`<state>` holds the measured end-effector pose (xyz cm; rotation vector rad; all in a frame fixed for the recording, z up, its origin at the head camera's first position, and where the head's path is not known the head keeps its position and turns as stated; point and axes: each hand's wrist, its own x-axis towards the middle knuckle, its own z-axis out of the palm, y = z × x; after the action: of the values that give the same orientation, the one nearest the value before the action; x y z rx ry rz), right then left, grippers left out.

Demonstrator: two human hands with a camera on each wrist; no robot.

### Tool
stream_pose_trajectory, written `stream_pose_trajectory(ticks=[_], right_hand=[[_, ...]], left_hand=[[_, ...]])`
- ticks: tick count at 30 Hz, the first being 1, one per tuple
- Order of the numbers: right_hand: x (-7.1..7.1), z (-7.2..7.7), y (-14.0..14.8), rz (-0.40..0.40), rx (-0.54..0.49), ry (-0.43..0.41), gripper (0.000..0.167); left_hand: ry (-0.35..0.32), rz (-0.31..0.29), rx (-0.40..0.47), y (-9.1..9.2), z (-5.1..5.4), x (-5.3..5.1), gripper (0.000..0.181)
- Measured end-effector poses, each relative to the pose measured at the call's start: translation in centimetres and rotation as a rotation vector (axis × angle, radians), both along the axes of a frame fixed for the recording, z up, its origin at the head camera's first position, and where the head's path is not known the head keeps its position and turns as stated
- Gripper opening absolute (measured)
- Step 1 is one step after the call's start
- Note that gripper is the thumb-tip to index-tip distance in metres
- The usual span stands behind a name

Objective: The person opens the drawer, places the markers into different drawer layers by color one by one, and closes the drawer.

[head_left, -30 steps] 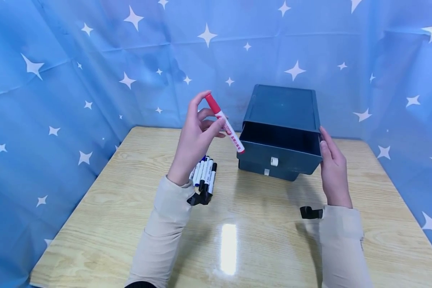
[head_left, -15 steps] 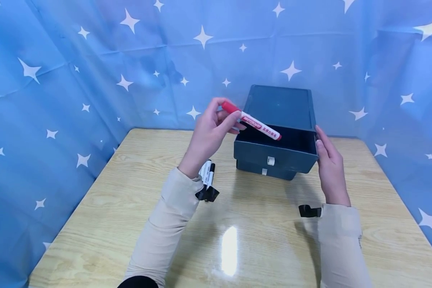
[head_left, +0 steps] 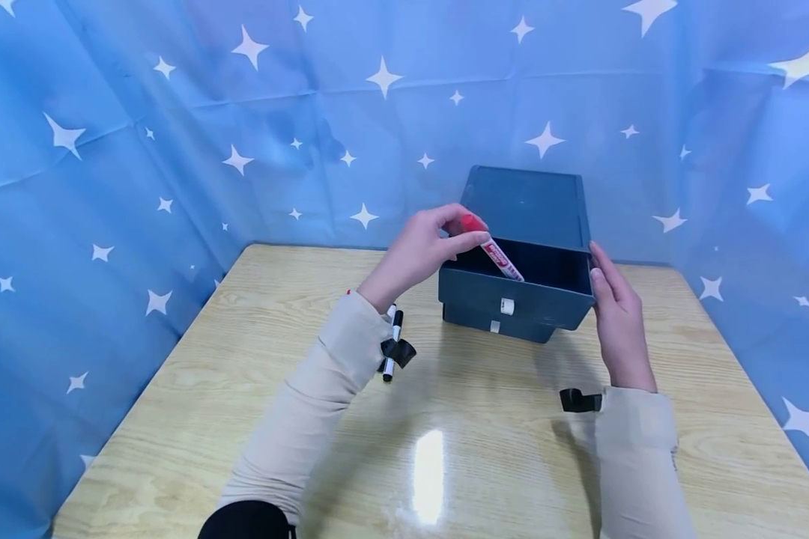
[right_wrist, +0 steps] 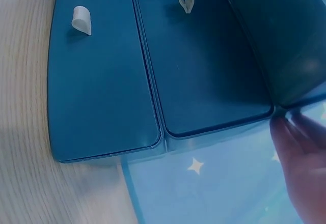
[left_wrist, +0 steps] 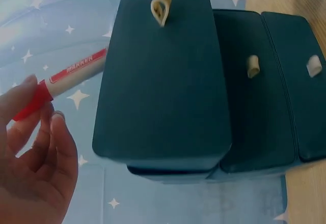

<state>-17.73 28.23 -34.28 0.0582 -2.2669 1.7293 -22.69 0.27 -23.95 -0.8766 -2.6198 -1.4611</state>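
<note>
My left hand (head_left: 421,251) pinches a red-capped white marker (head_left: 502,258) by its cap, over the pulled-out top drawer (head_left: 472,290) of a dark blue drawer box (head_left: 526,206). The marker slants down to the right, its tip end hidden behind the drawer's front wall. In the left wrist view, thumb and fingers hold the red cap, and the marker (left_wrist: 76,74) passes behind the drawer front (left_wrist: 163,91). My right hand (head_left: 620,329) rests against the right side of the box, fingers fairly straight; in the right wrist view its fingertips touch the box side.
Several markers (head_left: 397,322) lie on the wooden table (head_left: 209,389), partly hidden by my left sleeve. Two lower drawers (right_wrist: 102,91) are shut, with pale loop pulls. A blue star-patterned curtain (head_left: 310,112) hangs behind the table.
My left hand has carried the marker rightward to the top drawer and lowered it, so its tip end now dips behind the drawer front. My right hand stays against the box.
</note>
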Motion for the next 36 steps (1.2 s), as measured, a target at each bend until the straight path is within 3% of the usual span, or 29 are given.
stream_pose_trajectory(ticks=[7,13,17,25,36], right_hand=[[0.0,0.1,-0.1,0.011,-0.025,0.014,0.042],[0.0,0.1,0.0,0.020,-0.049,0.029,0.042],[0.1,0.1,0.1,0.018,-0.042,0.024,0.042],[-0.2,0.0,0.2,-0.001,0.010,0.001,0.042],[-0.2,-0.1,0.4,-0.004,0.055,0.004,0.042]], left_hand=[[-0.075,-0.074,-0.158,-0.7,0.9,-1.6,0.019],[-0.018,-0.135,-0.367,-0.6,1.4,-2.4,0.011],[0.006,-0.162,-0.461,0.0,1.6,-2.9,0.011],[0.041,-0.218,-0.682,1.5,1.9,-2.9,0.019],[0.161,-0.263,-0.847,2.7,1.6,-2.8,0.011]])
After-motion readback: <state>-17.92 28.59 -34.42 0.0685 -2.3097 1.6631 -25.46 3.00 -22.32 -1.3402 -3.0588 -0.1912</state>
